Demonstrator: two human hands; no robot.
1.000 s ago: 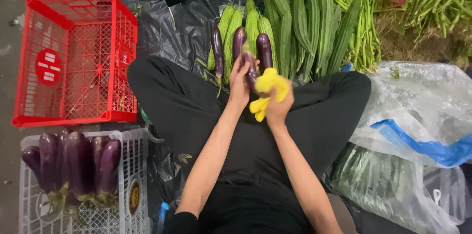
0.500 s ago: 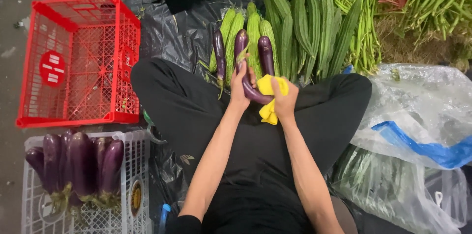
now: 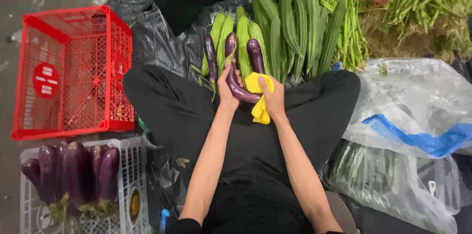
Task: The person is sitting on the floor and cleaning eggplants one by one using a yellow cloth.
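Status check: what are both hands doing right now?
Left hand grips a curved purple eggplant. Right hand presses a yellow cloth against it. Nothing blocking; more eggplants lie just ahead.

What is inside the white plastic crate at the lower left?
The white plastic crate holds several dark purple eggplants lying side by side, stems toward the camera. Whatever lies beneath them is covered.

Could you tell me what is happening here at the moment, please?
A person sits on black sheeting with both arms stretched forward. The left hand holds a long purple eggplant, while the right hand presses a yellow cloth against it. Two more eggplants lie ahead beside green gourds. To the person's left stand an empty red crate and a white crate holding several eggplants.
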